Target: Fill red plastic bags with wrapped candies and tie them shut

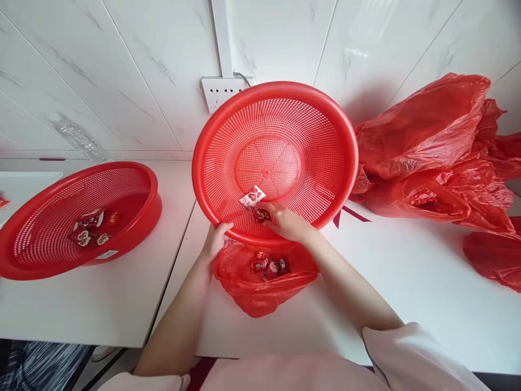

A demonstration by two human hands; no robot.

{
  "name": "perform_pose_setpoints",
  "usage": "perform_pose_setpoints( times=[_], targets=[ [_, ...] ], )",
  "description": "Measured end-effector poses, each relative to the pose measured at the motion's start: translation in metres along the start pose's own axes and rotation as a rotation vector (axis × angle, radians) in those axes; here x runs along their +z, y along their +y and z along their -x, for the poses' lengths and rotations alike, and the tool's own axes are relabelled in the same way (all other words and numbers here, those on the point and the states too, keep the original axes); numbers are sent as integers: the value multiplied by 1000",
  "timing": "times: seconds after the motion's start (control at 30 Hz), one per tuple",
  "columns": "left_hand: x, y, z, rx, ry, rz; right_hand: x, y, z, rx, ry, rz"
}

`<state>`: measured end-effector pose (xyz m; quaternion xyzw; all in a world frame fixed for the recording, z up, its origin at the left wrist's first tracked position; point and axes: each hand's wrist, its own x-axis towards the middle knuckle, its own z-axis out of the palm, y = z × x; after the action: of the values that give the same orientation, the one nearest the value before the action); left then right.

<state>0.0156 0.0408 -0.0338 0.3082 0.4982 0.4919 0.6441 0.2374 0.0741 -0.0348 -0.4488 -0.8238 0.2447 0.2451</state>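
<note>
A round red mesh basket (321, 163) is tilted towards me in the middle, its near rim over a red plastic bag (260, 304). My left hand (214, 241) is closed on the basket's near left rim, thumb on top; its other fingers are hidden. Inside the basket, my right hand (287, 222) has its fingers closed at a dark red wrapped candy (261, 215) near the lower wall. Right beside it lies a white-and-red packet (252, 197). Several small wrapped candies (271, 266) sit in the open mouth of the bag.
At left, a second red basket (152, 209) leans, holding several wrapped sweets (91, 228). Behind it lies a clear plastic bottle (79, 138). A pile of red plastic bags (427, 152) is at right. A power strip (211, 92) is on the tiled wall. The white tables (175, 304) meet at a seam.
</note>
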Motion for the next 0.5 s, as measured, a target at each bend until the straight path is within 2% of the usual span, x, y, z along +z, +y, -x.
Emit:
perform_pose_setpoints(
  times=[0.07, 0.17, 0.27, 0.37, 0.5],
  targets=[
    [2, 0, 2, -11, -3, -20, 4, 3, -1, -9, -46, -3],
    [3, 1, 4, -1, -14, -23, 2, 8, -2, 93, -51, -90],
    [1, 1, 3, 13, -38, -13, -7, 10, -4, 187, -53, -421],
    [-5, 3, -1, 50, -43, 4, -16, 6, -4, 175, -80, -828],
    [-13, 5, -8, 101, 4, -13, -25, 0, -2, 226, -134, -1029]
  ],
)
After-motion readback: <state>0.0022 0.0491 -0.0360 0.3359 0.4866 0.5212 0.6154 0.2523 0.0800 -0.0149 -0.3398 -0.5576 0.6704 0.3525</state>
